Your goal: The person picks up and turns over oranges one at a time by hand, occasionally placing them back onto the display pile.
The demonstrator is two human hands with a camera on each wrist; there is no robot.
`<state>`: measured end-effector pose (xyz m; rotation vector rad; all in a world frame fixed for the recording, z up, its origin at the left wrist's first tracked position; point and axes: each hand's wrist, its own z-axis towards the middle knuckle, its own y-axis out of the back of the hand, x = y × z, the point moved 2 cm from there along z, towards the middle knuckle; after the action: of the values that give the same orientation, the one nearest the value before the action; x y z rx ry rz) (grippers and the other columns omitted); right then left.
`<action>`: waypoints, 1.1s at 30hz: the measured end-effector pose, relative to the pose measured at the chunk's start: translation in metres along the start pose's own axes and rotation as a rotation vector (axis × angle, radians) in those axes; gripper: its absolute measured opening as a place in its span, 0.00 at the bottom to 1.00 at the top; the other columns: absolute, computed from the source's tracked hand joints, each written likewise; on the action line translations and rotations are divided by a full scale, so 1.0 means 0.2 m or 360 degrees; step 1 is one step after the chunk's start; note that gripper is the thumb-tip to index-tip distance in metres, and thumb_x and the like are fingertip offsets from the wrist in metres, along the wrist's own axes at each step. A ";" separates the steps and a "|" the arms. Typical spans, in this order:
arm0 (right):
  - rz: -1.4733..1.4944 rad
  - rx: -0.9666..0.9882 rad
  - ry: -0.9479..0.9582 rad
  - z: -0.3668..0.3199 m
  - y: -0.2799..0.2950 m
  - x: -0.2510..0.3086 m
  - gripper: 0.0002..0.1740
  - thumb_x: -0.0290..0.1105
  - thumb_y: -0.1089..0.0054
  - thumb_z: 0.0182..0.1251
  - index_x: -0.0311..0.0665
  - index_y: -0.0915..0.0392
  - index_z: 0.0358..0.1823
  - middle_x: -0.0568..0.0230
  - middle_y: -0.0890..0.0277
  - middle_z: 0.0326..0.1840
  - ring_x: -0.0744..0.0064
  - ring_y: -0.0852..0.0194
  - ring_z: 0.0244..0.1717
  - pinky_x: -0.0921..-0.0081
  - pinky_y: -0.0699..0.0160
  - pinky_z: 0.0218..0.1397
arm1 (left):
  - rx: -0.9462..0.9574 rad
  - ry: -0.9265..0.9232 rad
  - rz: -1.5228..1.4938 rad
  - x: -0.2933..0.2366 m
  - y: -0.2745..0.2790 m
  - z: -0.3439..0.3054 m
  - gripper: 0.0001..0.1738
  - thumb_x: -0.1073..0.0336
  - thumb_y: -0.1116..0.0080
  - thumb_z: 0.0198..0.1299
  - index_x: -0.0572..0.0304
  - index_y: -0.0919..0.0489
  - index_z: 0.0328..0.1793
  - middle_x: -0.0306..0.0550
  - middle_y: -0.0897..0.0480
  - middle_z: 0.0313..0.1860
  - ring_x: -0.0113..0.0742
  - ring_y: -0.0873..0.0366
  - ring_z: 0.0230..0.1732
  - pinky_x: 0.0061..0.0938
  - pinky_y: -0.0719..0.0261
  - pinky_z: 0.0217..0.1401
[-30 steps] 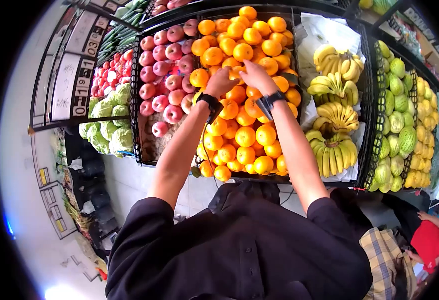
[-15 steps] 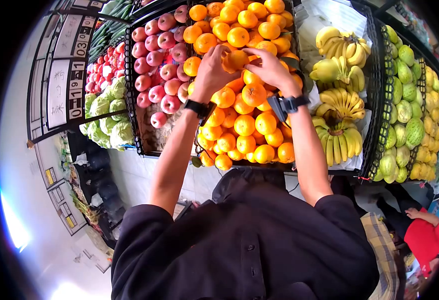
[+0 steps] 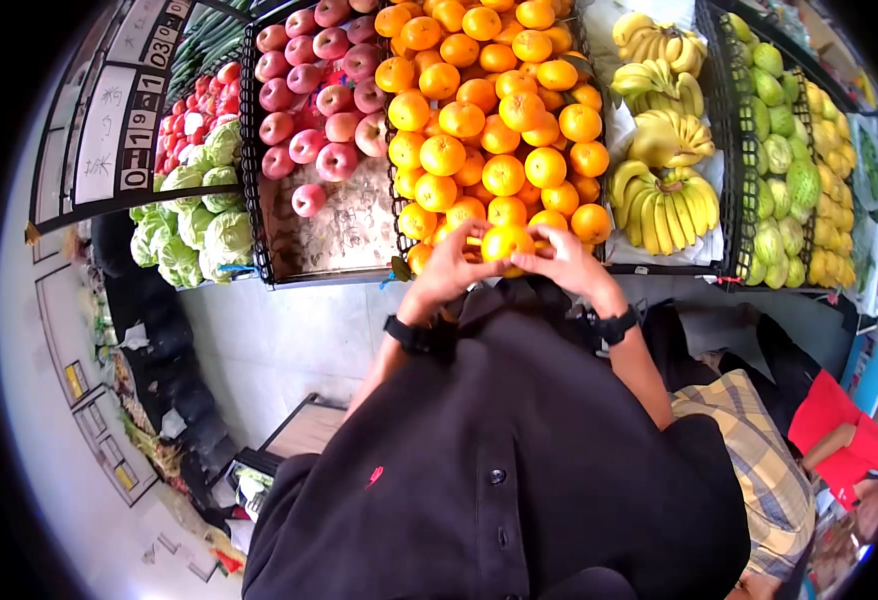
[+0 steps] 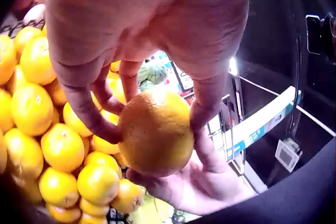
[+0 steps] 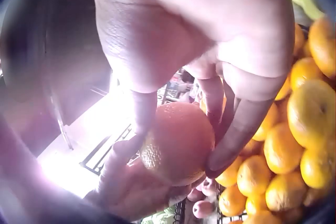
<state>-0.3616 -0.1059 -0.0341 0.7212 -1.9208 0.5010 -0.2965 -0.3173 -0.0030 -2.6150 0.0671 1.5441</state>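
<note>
Between the two hands, close to the chest, is an orange (image 3: 507, 243). The left hand (image 3: 449, 268) pinches its left side with thumb and fingers, and the right hand (image 3: 567, 264) pinches its right side. In the left wrist view the left hand (image 4: 147, 29) has fingers and thumb round the orange (image 4: 156, 132), with the other hand below it. The right wrist view shows the right hand (image 5: 205, 40) gripping the orange (image 5: 178, 144) from its side. The piled oranges (image 3: 502, 175) lie just beyond both hands.
Apples (image 3: 336, 161) fill a crate left of the oranges, with cabbages (image 3: 229, 236) farther left. Bananas (image 3: 667, 215) on white paper, green melons (image 3: 804, 184) and yellow fruit (image 3: 833, 268) stand to the right. A person in a red top (image 3: 839, 430) is at the lower right.
Both hands have come back from the middle of the pile to the chest, carrying the orange. The fruit display sits higher in the head view than before.
</note>
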 end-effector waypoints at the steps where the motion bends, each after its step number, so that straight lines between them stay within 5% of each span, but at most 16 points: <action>1: 0.0200 0.0047 -0.0110 -0.07 -0.06 0.02 0.34 0.45 0.26 0.67 0.26 0.25 0.63 0.58 0.18 0.55 0.70 0.19 0.57 0.70 0.18 0.58 | 0.0013 0.0059 -0.0029 0.09 -0.03 -0.04 0.33 0.61 0.23 0.58 0.63 0.27 0.66 0.46 0.22 0.57 0.38 0.20 0.58 0.31 0.19 0.60; 4: 0.0394 -0.0118 -0.0383 -0.16 -0.21 -0.08 0.30 0.46 0.32 0.72 0.30 0.24 0.64 0.61 0.20 0.56 0.75 0.19 0.54 0.73 0.15 0.53 | 0.0041 0.0087 -0.0103 0.25 -0.03 -0.08 0.33 0.56 0.28 0.63 0.63 0.28 0.69 0.49 0.20 0.59 0.36 0.20 0.57 0.29 0.19 0.59; 7: 0.0382 -0.0276 -0.0256 -0.15 -0.26 -0.08 0.27 0.45 0.34 0.74 0.32 0.27 0.64 0.59 0.22 0.58 0.73 0.20 0.55 0.73 0.13 0.52 | 0.0119 0.0073 -0.0292 0.24 -0.03 -0.07 0.31 0.55 0.32 0.67 0.63 0.28 0.70 0.49 0.20 0.57 0.34 0.20 0.55 0.28 0.19 0.55; 11: 0.0242 -0.0576 -0.0125 0.00 -0.19 -0.08 0.30 0.43 0.32 0.72 0.31 0.31 0.66 0.53 0.24 0.58 0.69 0.19 0.54 0.72 0.11 0.48 | -0.0222 -0.0308 0.0056 0.22 0.00 0.09 0.35 0.54 0.29 0.63 0.69 0.29 0.68 0.53 0.17 0.53 0.36 0.18 0.52 0.27 0.19 0.55; 14: -0.0004 -0.0728 0.0031 0.13 -0.14 0.03 0.29 0.43 0.31 0.71 0.30 0.28 0.63 0.53 0.20 0.54 0.71 0.17 0.51 0.74 0.11 0.42 | -0.0406 -0.0503 0.0187 0.18 -0.01 0.22 0.37 0.52 0.31 0.66 0.67 0.31 0.73 0.57 0.21 0.61 0.42 0.17 0.55 0.31 0.18 0.57; 19: -0.0702 -0.1016 0.0264 0.36 -0.08 -0.07 0.32 0.50 0.31 0.65 0.30 0.22 0.58 0.35 0.20 0.57 0.36 0.22 0.60 0.55 0.25 0.66 | -0.0672 -0.0381 0.0664 0.20 -0.01 0.37 0.42 0.49 0.28 0.61 0.71 0.31 0.73 0.67 0.17 0.57 0.52 0.18 0.61 0.37 0.20 0.62; 26: -0.0944 -0.1160 0.0353 0.23 -0.03 -0.12 0.30 0.46 0.29 0.64 0.34 0.24 0.60 0.37 0.20 0.54 0.38 0.22 0.57 0.52 0.22 0.61 | -0.0528 -0.0389 0.0375 0.28 -0.12 0.42 0.37 0.59 0.28 0.62 0.69 0.31 0.71 0.66 0.18 0.59 0.49 0.14 0.55 0.37 0.15 0.55; 31: -0.1000 -0.1032 0.0327 0.21 0.03 -0.11 0.26 0.40 0.29 0.63 0.35 0.24 0.58 0.44 0.20 0.52 0.42 0.21 0.54 0.55 0.21 0.58 | -0.0662 -0.0467 0.0627 0.28 -0.16 0.42 0.32 0.62 0.27 0.60 0.69 0.27 0.65 0.59 0.18 0.55 0.43 0.14 0.49 0.36 0.16 0.52; 33: -0.0929 -0.0972 0.0337 0.21 0.06 -0.09 0.25 0.40 0.29 0.63 0.35 0.24 0.57 0.45 0.19 0.51 0.42 0.21 0.54 0.56 0.21 0.58 | -0.0670 -0.0496 0.0720 0.26 -0.15 0.40 0.31 0.61 0.27 0.58 0.67 0.25 0.64 0.61 0.19 0.54 0.48 0.15 0.49 0.38 0.17 0.55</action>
<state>-0.3917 -0.1185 -0.0690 0.7346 -1.4499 -0.3504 -0.3386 -0.2775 -0.0850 -2.7477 0.3679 2.3299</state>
